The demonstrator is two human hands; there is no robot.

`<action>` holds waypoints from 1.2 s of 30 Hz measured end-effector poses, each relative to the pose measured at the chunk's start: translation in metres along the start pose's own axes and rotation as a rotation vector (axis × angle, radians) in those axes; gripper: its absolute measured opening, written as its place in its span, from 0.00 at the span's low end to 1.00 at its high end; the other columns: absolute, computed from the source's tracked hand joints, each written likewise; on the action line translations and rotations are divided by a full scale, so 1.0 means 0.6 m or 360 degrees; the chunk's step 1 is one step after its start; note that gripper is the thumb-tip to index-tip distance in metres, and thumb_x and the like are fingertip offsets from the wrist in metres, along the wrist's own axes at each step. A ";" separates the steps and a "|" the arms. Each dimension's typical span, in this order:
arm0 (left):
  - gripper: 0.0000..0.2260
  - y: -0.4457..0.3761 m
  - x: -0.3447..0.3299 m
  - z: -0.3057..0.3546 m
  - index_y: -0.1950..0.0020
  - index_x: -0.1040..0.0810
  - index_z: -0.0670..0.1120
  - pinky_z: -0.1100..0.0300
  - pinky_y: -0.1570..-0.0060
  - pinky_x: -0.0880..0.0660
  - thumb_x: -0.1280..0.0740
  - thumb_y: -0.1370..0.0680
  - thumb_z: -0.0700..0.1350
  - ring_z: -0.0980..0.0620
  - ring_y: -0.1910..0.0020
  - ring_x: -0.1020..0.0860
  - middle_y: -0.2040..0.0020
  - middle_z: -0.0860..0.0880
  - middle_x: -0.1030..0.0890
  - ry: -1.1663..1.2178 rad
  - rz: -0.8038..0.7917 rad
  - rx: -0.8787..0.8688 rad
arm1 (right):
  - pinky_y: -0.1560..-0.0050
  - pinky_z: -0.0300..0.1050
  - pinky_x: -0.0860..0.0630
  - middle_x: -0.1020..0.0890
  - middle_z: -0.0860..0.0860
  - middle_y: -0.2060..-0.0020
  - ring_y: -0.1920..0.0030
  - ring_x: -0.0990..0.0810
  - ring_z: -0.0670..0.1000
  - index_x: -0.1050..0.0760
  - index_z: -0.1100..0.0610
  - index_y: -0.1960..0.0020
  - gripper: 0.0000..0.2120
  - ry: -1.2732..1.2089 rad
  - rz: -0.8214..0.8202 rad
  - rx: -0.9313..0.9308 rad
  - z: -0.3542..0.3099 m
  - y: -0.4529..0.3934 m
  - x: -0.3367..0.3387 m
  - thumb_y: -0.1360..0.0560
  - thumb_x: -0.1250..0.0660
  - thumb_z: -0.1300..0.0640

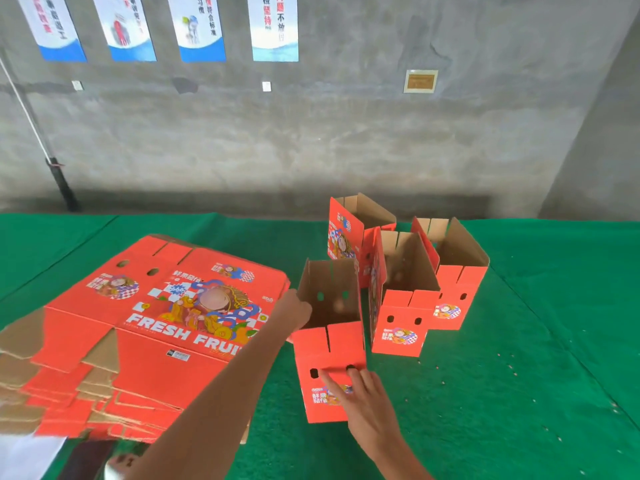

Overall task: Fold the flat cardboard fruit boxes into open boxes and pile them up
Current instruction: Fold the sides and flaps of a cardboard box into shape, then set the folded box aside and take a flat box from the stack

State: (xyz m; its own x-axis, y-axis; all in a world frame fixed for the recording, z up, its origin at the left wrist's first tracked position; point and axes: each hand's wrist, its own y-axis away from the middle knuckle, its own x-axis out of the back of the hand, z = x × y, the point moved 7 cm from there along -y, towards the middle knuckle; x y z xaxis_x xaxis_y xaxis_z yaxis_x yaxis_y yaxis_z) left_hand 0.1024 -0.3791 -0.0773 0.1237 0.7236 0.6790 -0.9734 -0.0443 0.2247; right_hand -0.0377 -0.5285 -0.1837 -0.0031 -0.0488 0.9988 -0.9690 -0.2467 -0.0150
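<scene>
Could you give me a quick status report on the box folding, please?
Left hand grips nearest folded box at its left wall; right hand presses its front. Three folded boxes behind. Flat stack waiting left.

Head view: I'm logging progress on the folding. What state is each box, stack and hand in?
Nearest box: folded, upright, open-topped.
Three boxes behind: folded, upright, open-topped, not piled.
Flat stack: unfolded, lying flat.
Left hand: at nearest box's left wall.
Right hand: fingers straight against its front.

Green table [519, 375]; flat stack [145, 341]; four open boxes [401, 320].
</scene>
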 end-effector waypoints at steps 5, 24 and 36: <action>0.24 0.047 -0.085 -0.034 0.25 0.36 0.61 0.32 0.65 0.20 0.48 0.19 0.43 0.28 0.40 0.24 0.26 0.43 0.31 0.0584 -0.0524 0.0395 | 0.55 0.56 0.15 0.17 0.56 0.56 0.58 0.16 0.57 0.22 0.39 0.32 0.57 0.0039 -0.0104 -0.0135 0.026 -0.011 -0.032 0.60 0.14 0.57; 0.36 -0.017 -0.234 0.112 0.23 0.42 0.71 0.34 0.51 0.18 0.47 0.23 0.36 0.36 0.39 0.21 0.32 0.47 0.22 0.0575 -0.0434 0.0016 | 0.27 0.62 0.37 0.34 0.62 0.28 0.26 0.37 0.65 0.62 0.39 0.18 0.49 0.0059 0.0023 -0.0316 0.225 -0.058 -0.040 0.23 0.30 0.58; 0.36 -0.025 -0.336 0.198 0.19 0.51 0.68 0.43 0.43 0.21 0.48 0.21 0.39 0.43 0.46 0.24 0.26 0.45 0.28 0.0621 -0.0407 -0.0132 | 0.22 0.58 0.44 0.43 0.64 0.22 0.20 0.46 0.64 0.66 0.40 0.18 0.46 0.0366 -0.0079 -0.0398 0.347 -0.023 -0.047 0.20 0.34 0.55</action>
State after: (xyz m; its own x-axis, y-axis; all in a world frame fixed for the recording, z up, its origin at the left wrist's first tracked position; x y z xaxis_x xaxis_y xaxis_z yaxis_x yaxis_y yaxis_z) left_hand 0.1147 -0.6063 -0.1343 0.2954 0.9095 0.2924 -0.9352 0.2127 0.2830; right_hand 0.0272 -0.7250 -0.2216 0.0172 0.1837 0.9828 -0.9999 0.0030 0.0170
